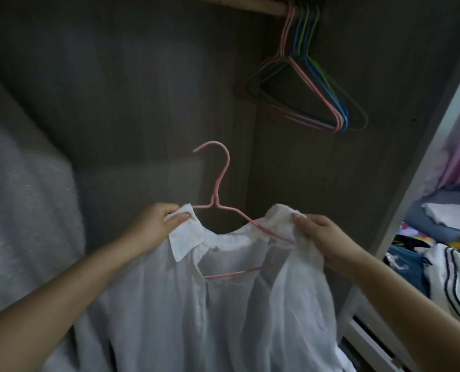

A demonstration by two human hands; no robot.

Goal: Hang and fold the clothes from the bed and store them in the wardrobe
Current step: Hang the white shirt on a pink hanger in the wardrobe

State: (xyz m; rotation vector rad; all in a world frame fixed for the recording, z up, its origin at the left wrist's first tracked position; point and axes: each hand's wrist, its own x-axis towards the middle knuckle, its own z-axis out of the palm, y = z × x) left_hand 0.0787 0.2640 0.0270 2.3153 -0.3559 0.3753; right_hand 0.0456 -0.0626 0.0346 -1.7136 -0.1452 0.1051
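White shirt [196,304]: thin, limp, light, likely to slip off the pink hanger [219,183]. Left hand [153,224] pinches collar; right hand [317,234] pinches shoulder. Best held at the hook.

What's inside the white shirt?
A pink hanger sits inside the white shirt. Its hook and neck stick out above the collar, and the bottom bar shows through the open front. Its shoulder ends are covered by cloth, where the left hand and right hand grip.

Dim wardrobe [143,89] interior, daylight from right, soft blur, wide-angle bending
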